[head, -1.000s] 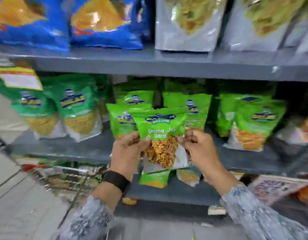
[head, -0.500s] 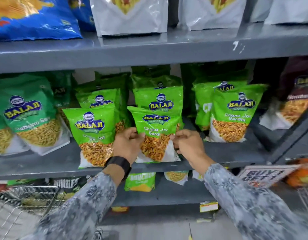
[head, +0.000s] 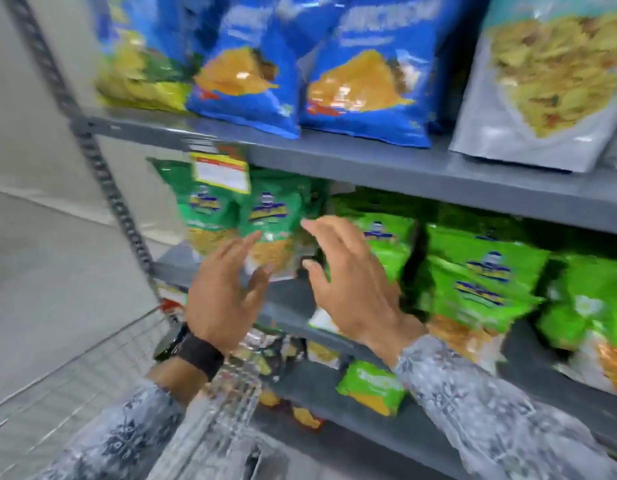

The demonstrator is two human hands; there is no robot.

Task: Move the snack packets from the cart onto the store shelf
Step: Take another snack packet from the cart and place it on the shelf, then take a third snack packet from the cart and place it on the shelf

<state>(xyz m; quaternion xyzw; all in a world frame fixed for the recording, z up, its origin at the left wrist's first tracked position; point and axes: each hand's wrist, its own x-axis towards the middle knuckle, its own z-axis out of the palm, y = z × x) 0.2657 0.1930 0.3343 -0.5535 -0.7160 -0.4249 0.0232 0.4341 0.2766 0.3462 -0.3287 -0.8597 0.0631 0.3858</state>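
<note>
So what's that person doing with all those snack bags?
A person is stocking a store shelf. Right now both hands, left hand and right hand, are open and empty in front of the green snack packets on the middle shelf. The wire cart sits low on the left. The picture is blurry.

I see packets (head: 480, 282) standing in a row on the middle shelf (head: 289, 306), more bags (head: 369, 74) on the shelf above, the cart (head: 102, 362) at lower left.

Both hands, left (head: 221, 299) and right (head: 355, 282), raised, fingers spread, empty
</note>
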